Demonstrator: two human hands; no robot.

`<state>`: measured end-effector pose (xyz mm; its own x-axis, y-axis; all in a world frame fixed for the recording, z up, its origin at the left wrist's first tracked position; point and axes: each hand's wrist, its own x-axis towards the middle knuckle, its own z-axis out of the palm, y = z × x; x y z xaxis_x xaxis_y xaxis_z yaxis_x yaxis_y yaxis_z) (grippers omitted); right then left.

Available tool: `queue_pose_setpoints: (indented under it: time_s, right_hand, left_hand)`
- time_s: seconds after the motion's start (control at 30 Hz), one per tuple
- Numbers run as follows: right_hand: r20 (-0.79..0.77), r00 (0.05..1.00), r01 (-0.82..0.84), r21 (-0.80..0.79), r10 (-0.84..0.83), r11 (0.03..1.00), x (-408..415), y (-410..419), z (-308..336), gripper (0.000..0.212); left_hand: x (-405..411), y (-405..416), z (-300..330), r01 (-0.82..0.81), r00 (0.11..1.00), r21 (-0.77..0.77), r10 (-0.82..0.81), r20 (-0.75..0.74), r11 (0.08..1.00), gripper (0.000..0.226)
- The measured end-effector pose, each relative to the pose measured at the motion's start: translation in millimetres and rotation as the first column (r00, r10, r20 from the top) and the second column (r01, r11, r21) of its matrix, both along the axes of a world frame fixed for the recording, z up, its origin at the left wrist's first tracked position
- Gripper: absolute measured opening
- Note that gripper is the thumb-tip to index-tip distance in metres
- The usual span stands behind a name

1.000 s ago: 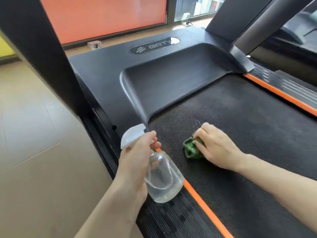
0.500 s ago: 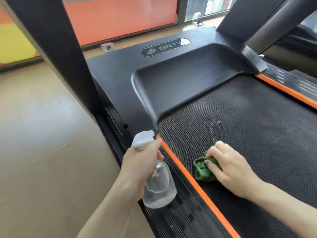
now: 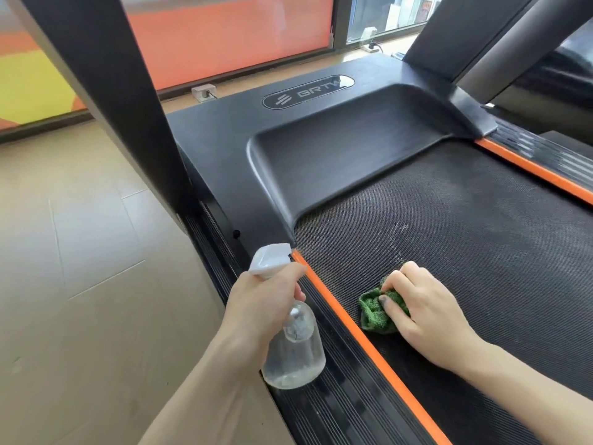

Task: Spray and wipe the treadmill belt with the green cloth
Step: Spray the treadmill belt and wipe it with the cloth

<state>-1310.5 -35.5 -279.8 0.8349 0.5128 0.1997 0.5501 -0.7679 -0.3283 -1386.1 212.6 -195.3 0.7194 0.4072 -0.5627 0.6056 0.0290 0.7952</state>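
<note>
1. Compared with half a second earlier: right hand [image 3: 426,313] and green cloth [image 3: 377,311] about where they were on the belt, close to the left orange stripe [image 3: 349,329]; bottle lower, over the ribbed side rail [image 3: 346,403].
2. Green cloth: crumpled into a small wad, lying on the treadmill belt [image 3: 465,252], pressed under curled right fingers.
3. Left hand [image 3: 260,306]: wrapped around the neck of a clear spray bottle [image 3: 293,351] with white nozzle.
4. Faint pale streaks on the belt beyond the cloth.

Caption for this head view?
Right hand presses green cloth on treadmill belt; left hand grips spray bottle.
</note>
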Motion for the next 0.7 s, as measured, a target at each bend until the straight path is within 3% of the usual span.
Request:
queue_pose_setpoints:
  time_s: [0.3, 0.7]
  right_hand:
    - [-0.001, 0.999, 0.034, -0.002, -0.034, 0.999, -2, 1, -2, 0.022]
    - [0.032, 1.0, 0.002, -0.008, -0.002, 1.0, -3, 0, -1, 0.019]
  left_hand:
    - [1, 2, -2, 0.162, 0.986, 0.103, -0.158, -0.05, 0.981, 0.039]
    - [-6, 16, -7, 0.181, 0.982, 0.101, -0.175, -0.068, 0.978, 0.043]
